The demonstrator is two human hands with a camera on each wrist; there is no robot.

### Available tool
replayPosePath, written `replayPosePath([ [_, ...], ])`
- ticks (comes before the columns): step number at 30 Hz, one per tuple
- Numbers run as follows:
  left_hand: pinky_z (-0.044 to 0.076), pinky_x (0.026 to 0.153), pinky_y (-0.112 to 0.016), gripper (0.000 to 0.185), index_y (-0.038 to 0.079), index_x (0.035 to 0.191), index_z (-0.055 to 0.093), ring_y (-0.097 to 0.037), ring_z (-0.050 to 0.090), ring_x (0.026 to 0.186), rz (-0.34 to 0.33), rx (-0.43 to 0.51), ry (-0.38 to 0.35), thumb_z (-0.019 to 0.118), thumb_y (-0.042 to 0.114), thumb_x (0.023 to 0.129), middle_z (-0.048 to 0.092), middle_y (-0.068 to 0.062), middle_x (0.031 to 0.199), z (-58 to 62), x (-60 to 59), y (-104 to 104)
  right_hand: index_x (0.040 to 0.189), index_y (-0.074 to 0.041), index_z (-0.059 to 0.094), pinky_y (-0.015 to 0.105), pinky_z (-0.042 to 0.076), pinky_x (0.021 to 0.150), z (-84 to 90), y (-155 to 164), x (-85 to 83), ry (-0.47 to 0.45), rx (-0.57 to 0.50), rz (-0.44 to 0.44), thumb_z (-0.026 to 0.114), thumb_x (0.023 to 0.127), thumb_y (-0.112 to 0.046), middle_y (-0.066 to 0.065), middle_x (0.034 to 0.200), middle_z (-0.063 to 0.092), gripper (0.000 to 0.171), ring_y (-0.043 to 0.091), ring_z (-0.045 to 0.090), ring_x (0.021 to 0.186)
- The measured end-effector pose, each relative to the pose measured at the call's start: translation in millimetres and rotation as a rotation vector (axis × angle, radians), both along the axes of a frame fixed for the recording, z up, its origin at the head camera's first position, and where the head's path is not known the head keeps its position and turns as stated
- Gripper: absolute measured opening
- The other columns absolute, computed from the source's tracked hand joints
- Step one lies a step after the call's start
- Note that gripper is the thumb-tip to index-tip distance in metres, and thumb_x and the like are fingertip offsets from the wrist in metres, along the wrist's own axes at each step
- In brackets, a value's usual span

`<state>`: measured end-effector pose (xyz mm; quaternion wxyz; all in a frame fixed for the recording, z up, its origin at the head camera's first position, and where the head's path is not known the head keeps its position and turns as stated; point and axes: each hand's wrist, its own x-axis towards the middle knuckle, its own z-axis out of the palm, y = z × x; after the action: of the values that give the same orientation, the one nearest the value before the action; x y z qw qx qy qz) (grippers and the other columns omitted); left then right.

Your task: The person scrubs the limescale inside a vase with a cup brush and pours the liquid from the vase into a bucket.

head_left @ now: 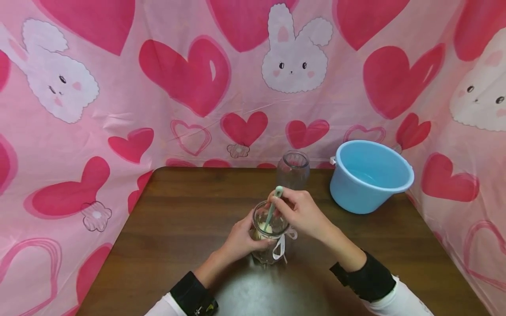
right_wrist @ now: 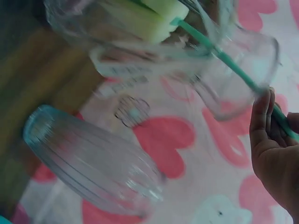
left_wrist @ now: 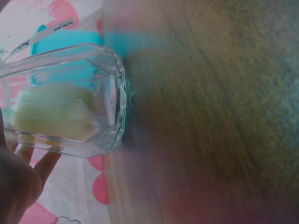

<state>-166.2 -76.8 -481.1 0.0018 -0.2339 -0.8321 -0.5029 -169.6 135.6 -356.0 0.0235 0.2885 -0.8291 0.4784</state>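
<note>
My left hand (head_left: 242,239) grips a clear glass jar (head_left: 265,256) round its side, near the middle of the table. A white printed ribbon (head_left: 278,249) is tied at the jar's neck. With its thumb and fingers, my right hand (head_left: 305,214) pinches the green handle (head_left: 270,215) of a sponge bottle brush above the jar's mouth. The handle runs down through the opening at a slant. Inside the jar sits its pale yellow-green sponge head (left_wrist: 53,112), seen through the glass in the left wrist view and beside the handle's lower end in the right wrist view.
Behind my right hand stands a second, ribbed glass jar (head_left: 292,169). A light blue bucket (head_left: 356,191) is at the table's back right. The brown wooden table (head_left: 189,202) meets a pink cloth backdrop (head_left: 253,101) with hearts and rabbits.
</note>
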Motion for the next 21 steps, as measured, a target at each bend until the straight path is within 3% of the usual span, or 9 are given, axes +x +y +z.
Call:
replayPosePath([
  [6, 0.054, 0.090, -0.042, 0.086, 0.017, 0.150, 0.048, -0.017, 0.069, 0.104, -0.005, 0.015, 0.040, 0.091, 0.034, 0.078, 0.071, 0.000, 0.124, -1.8, -0.5, 2, 0.106, -0.006, 0.073, 0.031, 0.059, 0.066, 25.3, 15, 1.5, 0.143, -0.102, -0.006, 0.065, 0.101, -0.004, 0.004, 0.093, 0.076, 0.010, 0.025, 0.068, 0.071],
  [9, 0.054, 0.089, -0.040, 0.087, 0.018, 0.151, 0.047, -0.016, 0.069, 0.102, -0.001, 0.013, 0.051, 0.091, 0.033, 0.077, 0.072, 0.000, 0.122, -1.4, -1.4, 2, 0.107, -0.005, 0.072, 0.030, 0.059, 0.067, 28.5, 17, 0.0, 0.151, -0.115, 0.002, 0.064, 0.101, -0.002, 0.004, 0.097, 0.077, 0.010, 0.025, 0.069, 0.071],
  [15, 0.053, 0.092, -0.041, 0.088, 0.018, 0.152, 0.047, -0.015, 0.068, 0.106, 0.000, -0.006, 0.023, 0.091, 0.034, 0.077, 0.072, 0.000, 0.124, -0.3, -1.7, 1, 0.107, -0.007, 0.072, 0.032, 0.060, 0.067, 11.8, 8, -1.7, 0.084, -0.091, 0.004, 0.064, 0.103, -0.007, 0.003, 0.091, 0.074, 0.009, 0.021, 0.068, 0.072],
  [21, 0.054, 0.090, -0.043, 0.091, 0.014, 0.154, 0.045, -0.020, 0.069, 0.106, 0.011, -0.005, 0.040, 0.091, 0.032, 0.077, 0.072, -0.004, 0.125, -1.3, -0.4, 0, 0.109, -0.009, 0.072, 0.029, 0.059, 0.066, -9.4, -5, -3.5, 0.021, 0.000, 0.026, 0.065, 0.103, -0.012, 0.005, 0.082, 0.070, 0.009, 0.015, 0.065, 0.072],
])
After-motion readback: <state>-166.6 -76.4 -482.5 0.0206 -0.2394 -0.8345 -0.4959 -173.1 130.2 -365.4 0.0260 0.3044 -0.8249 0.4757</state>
